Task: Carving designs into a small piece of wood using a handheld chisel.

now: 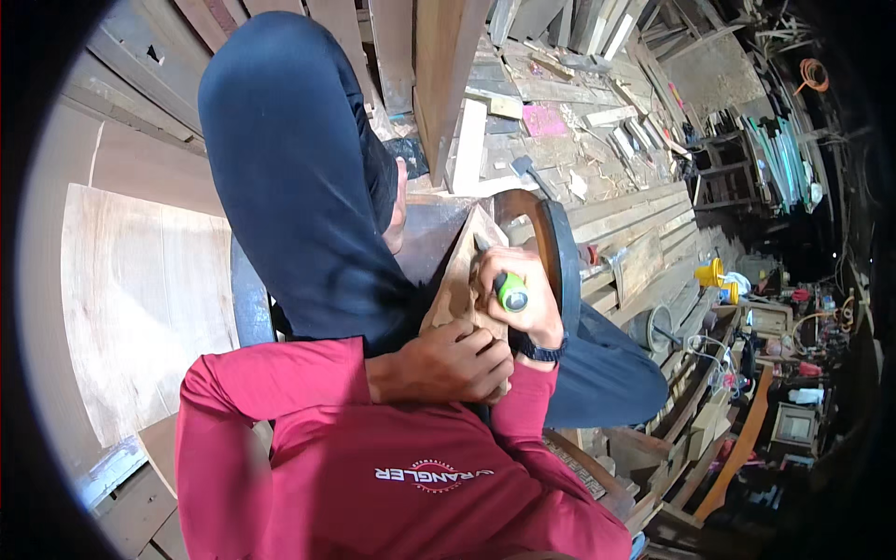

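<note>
A pale brown piece of wood (459, 271) with a pointed far end lies between my legs, its near part tucked under my hands. My left hand (453, 362) is closed over the near end of the wood, fingers curled. Just beyond it, my right hand (525, 285) grips a chisel by its green and black handle (511, 293), the round butt facing up. A short grey bit of blade (483, 242) shows past the fingers against the wood; the cutting edge is hidden. A dark watch is on my right wrist.
I sit on a dark chair with a curved arm (560, 252). Left of it leans a light plywood sheet (140, 308). Upright boards (439, 84) stand ahead. A hatchet-like tool (532, 173) and offcuts litter the plank floor. Yellow buckets (711, 273) stand at right.
</note>
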The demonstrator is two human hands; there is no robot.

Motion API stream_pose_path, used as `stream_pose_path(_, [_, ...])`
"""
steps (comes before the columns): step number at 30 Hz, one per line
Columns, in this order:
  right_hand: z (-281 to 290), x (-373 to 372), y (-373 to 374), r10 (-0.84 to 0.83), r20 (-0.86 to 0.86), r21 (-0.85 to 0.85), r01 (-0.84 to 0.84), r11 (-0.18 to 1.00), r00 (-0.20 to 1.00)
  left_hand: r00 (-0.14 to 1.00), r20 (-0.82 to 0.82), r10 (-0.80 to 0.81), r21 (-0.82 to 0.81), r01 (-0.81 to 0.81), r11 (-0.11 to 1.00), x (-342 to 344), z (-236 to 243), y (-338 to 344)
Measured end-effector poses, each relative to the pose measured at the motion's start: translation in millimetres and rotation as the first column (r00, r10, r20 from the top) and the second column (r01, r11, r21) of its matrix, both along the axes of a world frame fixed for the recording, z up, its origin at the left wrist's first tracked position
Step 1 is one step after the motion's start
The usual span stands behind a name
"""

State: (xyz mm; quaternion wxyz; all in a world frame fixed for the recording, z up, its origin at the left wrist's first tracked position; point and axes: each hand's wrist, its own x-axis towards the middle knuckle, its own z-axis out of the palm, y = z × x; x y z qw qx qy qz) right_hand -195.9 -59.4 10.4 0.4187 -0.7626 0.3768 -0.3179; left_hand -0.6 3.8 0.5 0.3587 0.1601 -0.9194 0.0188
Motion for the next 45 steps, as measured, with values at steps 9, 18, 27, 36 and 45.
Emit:
stream_pose_path(9, [10.6,-7.3,9.7,-0.127,0.166,0.105,0.110,0.988,0.978,1.000,0.001,0.006,0.014,-0.006,1.000,2.0,0.3,0.0])
stream_pose_path(18, [5.1,3.1,11.3,-0.355,0.134,0.083,0.347,0.934,0.925,1.000,0.012,0.018,-0.027,-0.017,0.999,1.1,1.5,-1.8])
stream_pose_path(27, [-7.7,1.1,9.9,-0.307,0.392,-0.002,0.334,0.943,0.867,0.999,0.026,0.039,-0.021,-0.039,0.999,-0.3,0.0,-0.5])
stream_pose_path(36, [-12.4,3.1,9.5,-0.344,0.363,0.020,0.362,0.932,0.866,0.998,0.020,0.056,-0.033,-0.055,0.998,2.0,3.4,-2.5])
stream_pose_path(45, [-24.9,3.0,5.9,-0.422,0.248,-0.126,0.461,0.879,0.872,0.999,-0.026,-0.026,-0.048,0.025,0.999,-2.2,-0.8,-7.4])
